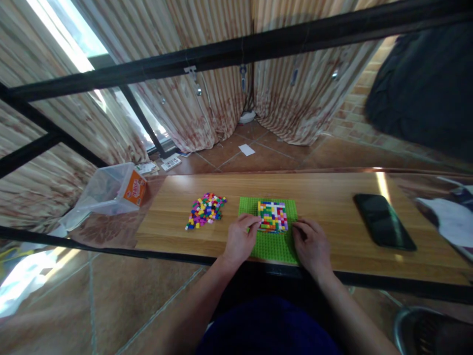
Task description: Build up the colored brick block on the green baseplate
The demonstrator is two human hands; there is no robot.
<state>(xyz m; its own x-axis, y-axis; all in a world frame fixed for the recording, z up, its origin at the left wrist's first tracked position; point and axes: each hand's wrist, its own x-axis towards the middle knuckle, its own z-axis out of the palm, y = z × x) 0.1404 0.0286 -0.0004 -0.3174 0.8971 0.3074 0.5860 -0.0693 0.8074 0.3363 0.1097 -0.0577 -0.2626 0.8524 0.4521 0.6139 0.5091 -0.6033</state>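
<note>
A green studded baseplate [273,246] lies on the bench with a square block of many-coloured toy bricks [272,216] built up on it. My left hand [241,239] is at the block's left side, thumb and forefinger pinched together at its edge. A pale speck shows at those fingertips, too small to name. Over the baseplate's right edge rests my right hand [313,245], its fingers loosely bent, with a gap between thumb and forefinger and nothing seen in it. To the left, a loose heap of small toy bricks [206,210] lies on the wood.
The wooden bench [332,197] carries a black phone [384,222] on the right. On the floor at left stands a clear plastic bin [107,190] with an orange label. A dark metal bar [221,58] crosses above, before striped curtains [218,113]. White cloth [449,219] lies far right.
</note>
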